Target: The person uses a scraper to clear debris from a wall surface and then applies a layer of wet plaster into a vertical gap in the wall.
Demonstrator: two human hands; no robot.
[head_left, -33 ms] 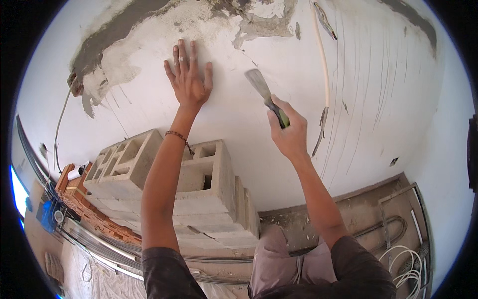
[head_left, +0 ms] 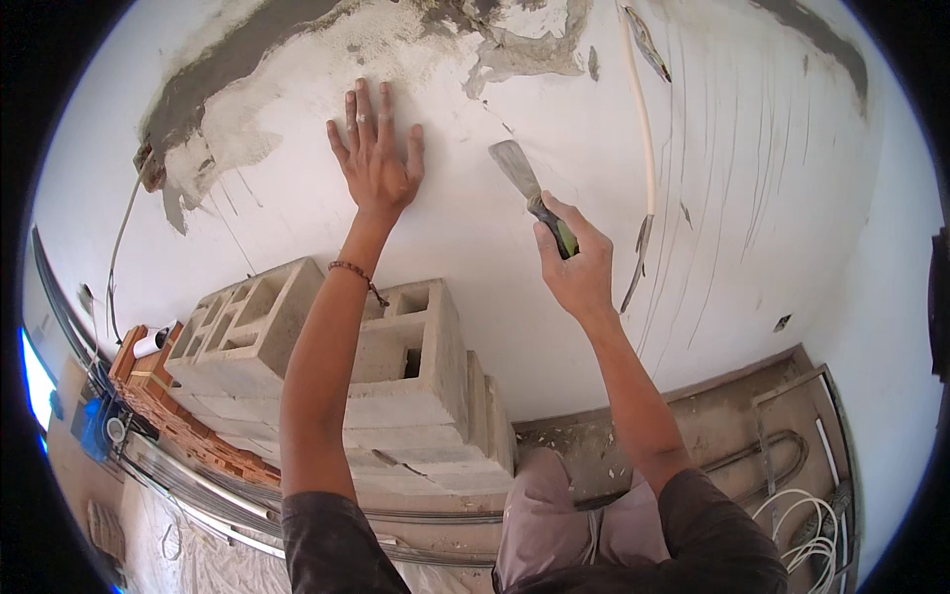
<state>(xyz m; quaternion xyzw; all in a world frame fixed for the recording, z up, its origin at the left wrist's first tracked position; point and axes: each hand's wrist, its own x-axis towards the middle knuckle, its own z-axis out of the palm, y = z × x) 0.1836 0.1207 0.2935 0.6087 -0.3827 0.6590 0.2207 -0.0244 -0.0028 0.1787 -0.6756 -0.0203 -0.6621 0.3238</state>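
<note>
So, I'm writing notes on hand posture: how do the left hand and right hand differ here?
The left hand is spread open against the wall; the right hand is closed around a scraper. A bracelet sits behind the left hand; none shows behind the right hand. Both hands are ungloved.

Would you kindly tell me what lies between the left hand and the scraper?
In the head view, only a bare stretch of white wall lies between the left hand and the scraper held in the right hand.
</note>
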